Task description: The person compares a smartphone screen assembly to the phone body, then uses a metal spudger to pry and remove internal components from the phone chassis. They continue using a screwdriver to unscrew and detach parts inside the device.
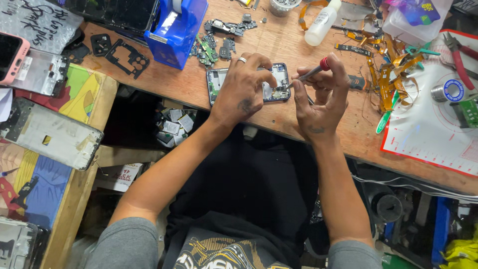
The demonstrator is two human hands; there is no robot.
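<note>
- Opened phone [249, 84]: lies flat on the wooden surface [298, 124] directly in front of me, back cover off, internals facing up, near the edge closest to my body.
- Head view, left hand [242, 89]: laid over the middle of the phone, fingers curled down and pressing on the frame. My judgement: this pins the body so it cannot slide while I work.
- Head view, right hand [318, 94]: fingers closed together around a thin screwdriver [308, 74] with a red cap, held pen-style; the tip angles down towards the phone's right end. The low pinch should give fine control over a small fastener.
- Behind the phone: loose small circuit parts [211, 47] in a cluster, within reach; a blue tape dispenser [177, 27] to their left.
- To my right: a tangle of orange flex cables [386, 69], a white squeeze bottle [322, 22], a white work mat [438, 124] carrying a solder spool [448, 91], and red-handled pliers [460, 57].
- To my left: a black frame piece [127, 57], and phone screens [47, 132] resting on a lower painted bench [94, 89].
</note>
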